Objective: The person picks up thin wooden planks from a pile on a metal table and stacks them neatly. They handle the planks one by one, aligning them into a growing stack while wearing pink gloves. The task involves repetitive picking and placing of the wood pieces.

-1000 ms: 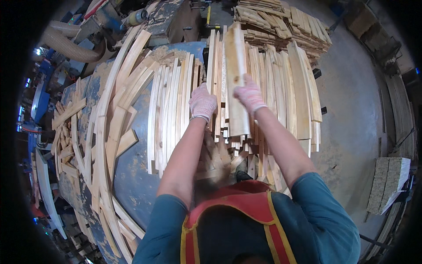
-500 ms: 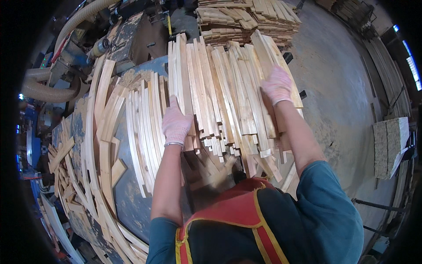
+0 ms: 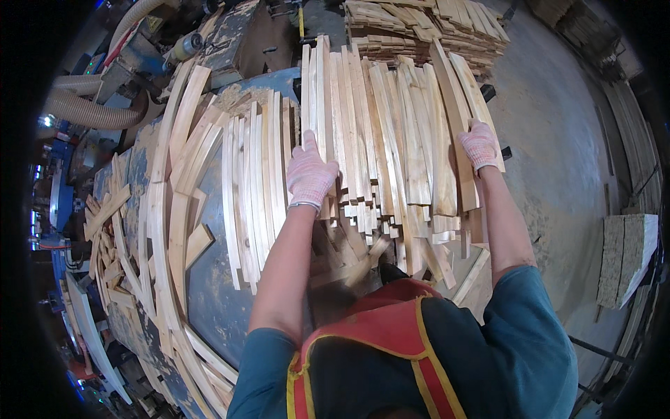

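A wide bundle of pale wooden strips (image 3: 380,133) lies side by side in front of me, their near ends uneven. My left hand (image 3: 311,174), in a pinkish knitted glove, presses on the bundle's left side with the index finger stretched forward and the other fingers curled over the strips. On the far right, my gloved right hand (image 3: 480,145) grips the outer wooden board (image 3: 474,94) near its lower end; its fingertips are partly hidden. Just inside that hand, a wider board (image 3: 450,115) is tilted on its edge.
Left of the bundle, another row of strips (image 3: 244,188) lies on a blue worktable (image 3: 209,269) strewn with sawdust. Loose offcuts (image 3: 112,216) pile up farther left. Ribbed hoses (image 3: 94,112) and machinery stand at upper left. A stack of boards (image 3: 426,28) stands behind.
The whole view has shifted, so the bundle sits farther right. My right hand has slid toward the outer board's right edge. The left hand keeps its place at the bundle's left side.
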Demonstrator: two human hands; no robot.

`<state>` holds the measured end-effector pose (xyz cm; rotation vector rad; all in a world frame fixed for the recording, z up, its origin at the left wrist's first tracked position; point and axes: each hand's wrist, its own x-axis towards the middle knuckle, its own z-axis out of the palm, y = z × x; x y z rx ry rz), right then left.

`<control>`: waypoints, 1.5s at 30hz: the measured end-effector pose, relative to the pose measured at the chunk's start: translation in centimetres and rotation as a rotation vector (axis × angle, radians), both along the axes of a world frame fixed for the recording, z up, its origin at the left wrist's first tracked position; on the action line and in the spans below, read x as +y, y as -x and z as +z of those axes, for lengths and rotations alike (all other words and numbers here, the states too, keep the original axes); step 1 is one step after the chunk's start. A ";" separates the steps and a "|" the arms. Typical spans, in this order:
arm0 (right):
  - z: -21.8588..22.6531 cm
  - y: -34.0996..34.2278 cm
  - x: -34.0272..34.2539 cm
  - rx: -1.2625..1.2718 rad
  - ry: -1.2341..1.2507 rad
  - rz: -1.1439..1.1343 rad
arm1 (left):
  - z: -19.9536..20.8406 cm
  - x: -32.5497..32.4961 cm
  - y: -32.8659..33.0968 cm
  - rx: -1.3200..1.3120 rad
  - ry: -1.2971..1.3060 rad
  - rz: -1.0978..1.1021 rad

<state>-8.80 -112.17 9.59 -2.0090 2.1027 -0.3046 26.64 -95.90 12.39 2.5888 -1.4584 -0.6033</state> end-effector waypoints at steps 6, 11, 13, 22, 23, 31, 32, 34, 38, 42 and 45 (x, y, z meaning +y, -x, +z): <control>0.4 -12.7 4.7 -0.467 0.056 0.081 | -1.4 0.5 -1.4 0.008 0.052 0.012; -2.4 -25.6 9.0 -0.516 -0.313 0.344 | -0.7 -0.2 -1.5 0.010 0.050 0.002; -2.3 -24.1 8.1 -0.536 -0.248 0.550 | -1.9 0.1 -1.2 -0.027 0.147 0.014; 0.5 3.4 8.3 0.031 0.018 -0.123 | 0.8 0.0 0.4 -0.068 -0.045 -0.046; 0.5 4.1 9.2 0.024 -0.240 -0.219 | 0.6 0.0 0.3 -0.073 -0.037 -0.040; -0.3 1.6 5.7 -0.334 0.099 0.142 | 0.4 0.2 -0.1 0.004 0.004 -0.022; 0.8 -2.0 5.6 -0.300 0.155 0.216 | 0.4 0.3 -0.1 0.011 -0.001 -0.016; 1.2 -8.3 4.5 -0.386 0.081 0.201 | 0.1 0.3 -0.4 0.006 0.013 -0.016; -2.4 -20.0 4.3 -0.365 -0.154 0.480 | -0.7 -0.9 -0.3 -0.086 0.013 -0.016; 1.0 -21.5 6.1 -0.409 -0.473 0.477 | -1.0 -0.1 0.6 -0.138 0.037 -0.029; -0.4 -14.9 5.6 -0.152 0.000 0.385 | 0.0 0.0 1.0 -0.113 0.014 -0.042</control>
